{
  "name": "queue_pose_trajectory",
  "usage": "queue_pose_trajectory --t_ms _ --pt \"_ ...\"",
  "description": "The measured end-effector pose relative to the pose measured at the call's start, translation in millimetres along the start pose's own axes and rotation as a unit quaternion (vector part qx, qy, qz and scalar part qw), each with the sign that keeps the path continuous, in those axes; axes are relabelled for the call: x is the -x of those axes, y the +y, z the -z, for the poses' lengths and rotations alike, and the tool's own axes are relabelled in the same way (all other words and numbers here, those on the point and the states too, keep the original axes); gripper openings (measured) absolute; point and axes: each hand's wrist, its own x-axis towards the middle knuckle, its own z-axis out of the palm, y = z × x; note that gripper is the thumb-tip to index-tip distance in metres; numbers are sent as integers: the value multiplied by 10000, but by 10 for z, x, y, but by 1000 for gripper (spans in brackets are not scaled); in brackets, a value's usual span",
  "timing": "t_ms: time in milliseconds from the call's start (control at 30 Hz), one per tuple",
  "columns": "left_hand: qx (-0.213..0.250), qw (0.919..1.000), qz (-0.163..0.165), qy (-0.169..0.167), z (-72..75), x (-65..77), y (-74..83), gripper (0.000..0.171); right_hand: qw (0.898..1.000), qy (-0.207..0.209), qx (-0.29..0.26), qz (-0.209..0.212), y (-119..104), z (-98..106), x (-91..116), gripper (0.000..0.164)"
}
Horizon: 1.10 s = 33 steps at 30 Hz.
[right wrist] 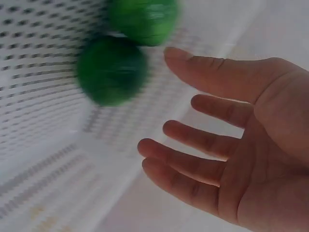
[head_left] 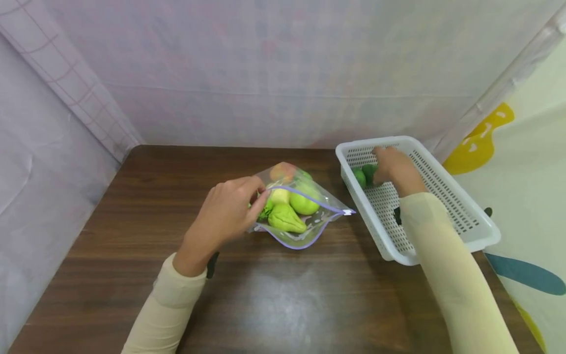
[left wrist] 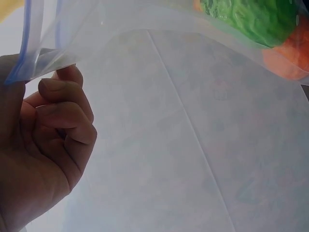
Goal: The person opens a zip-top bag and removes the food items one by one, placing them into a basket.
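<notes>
My left hand (head_left: 225, 209) pinches the edge of a clear zip bag (head_left: 320, 230) between thumb and fingers. The bag lies on the table with its purple-lined mouth spread apart. Inside are a wrinkled pale-green chayote (head_left: 286, 220), a round light-green fruit (head_left: 305, 200), an orange-red fruit (head_left: 282, 172) and other green produce, partly hidden. Over at the right, my right hand (head_left: 398, 169) reaches into a white plastic basket (head_left: 366, 210). Its fingers are spread and hold nothing in the right wrist view, with the thumb close to two round green fruits (right wrist: 112, 72).
The brown wooden table (head_left: 283, 295) carries both bag and basket. A pale cloth wall (head_left: 265, 73) rises behind it, and a patterned curtain (head_left: 522, 206) hangs on the right. The basket's raised rim stands between the bag and the green fruits.
</notes>
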Motion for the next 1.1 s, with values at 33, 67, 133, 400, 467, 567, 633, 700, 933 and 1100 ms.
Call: queue_pose_trajectory --t_ms 33,67,133,400,467,567,633,700,933,1100 --pt "9 10000 -5 15 3 0 -2 14 10000 62 60 40 -43 50 24 87" --pt "19 10000 -12 29 6 0 -4 14 9998 131 91 91 -87 106 54 86" --pt "29 10000 -28 53 6 3 -8 14 9994 295 27 183 -193 230 136 83" --pt "102 9998 -114 120 0 16 -5 13 9861 1532 -92 642 -711 596 782 66" --pt "130 9998 -133 113 4 15 -4 12 9746 2037 -255 898 -834 623 996 61" --pt "172 9997 -144 108 9 12 -5 12 9464 2865 -465 1415 -1009 621 1264 50" --pt "183 9996 -153 125 11 10 -5 12 9230 3335 -533 1843 -1107 585 1377 42" --pt "195 9996 -161 150 11 10 -6 12 9004 3675 -545 2264 -1205 525 1434 35" --pt "172 9996 -183 149 1 17 -15 12 8594 3773 -732 3371 -1520 194 1532 22" --pt "169 9995 -182 176 -3 20 -20 13 8785 3163 -389 3559 -1713 -108 1525 21"
